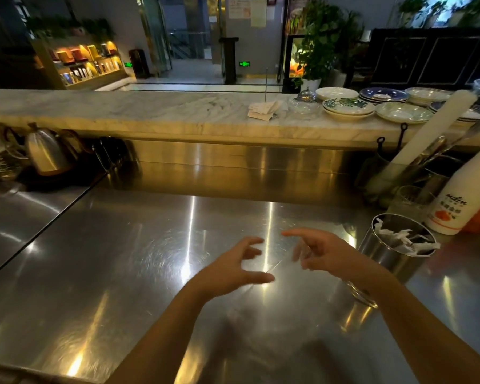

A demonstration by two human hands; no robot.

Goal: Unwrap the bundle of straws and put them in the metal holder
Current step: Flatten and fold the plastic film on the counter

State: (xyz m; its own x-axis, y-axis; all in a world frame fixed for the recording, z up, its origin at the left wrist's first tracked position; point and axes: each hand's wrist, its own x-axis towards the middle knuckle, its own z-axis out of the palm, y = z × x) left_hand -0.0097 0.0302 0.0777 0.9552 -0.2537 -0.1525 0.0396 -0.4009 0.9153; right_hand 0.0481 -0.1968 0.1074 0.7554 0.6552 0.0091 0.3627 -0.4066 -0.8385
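Observation:
A round metal holder (383, 254) stands on the steel counter (122, 259) at the right. Several paper-wrapped straws (406, 239) lie inside it, their white ends showing at the rim. My left hand (233, 268) hovers over the counter's middle, fingers spread and curled. My right hand (320, 252) hovers just right of it, close to the holder's left side, fingers apart. A faint glassy streak lies between the two hands; I cannot tell whether it is clear wrap or a reflection. No wrapped bundle is visible in either hand.
A white bottle (455, 203) and a glass (412, 202) stand behind the holder. A tall white roll (435, 126) leans among utensils. Stacked plates (349, 108) sit on the marble ledge (122, 112). A steel kettle (47, 153) stands at the far left.

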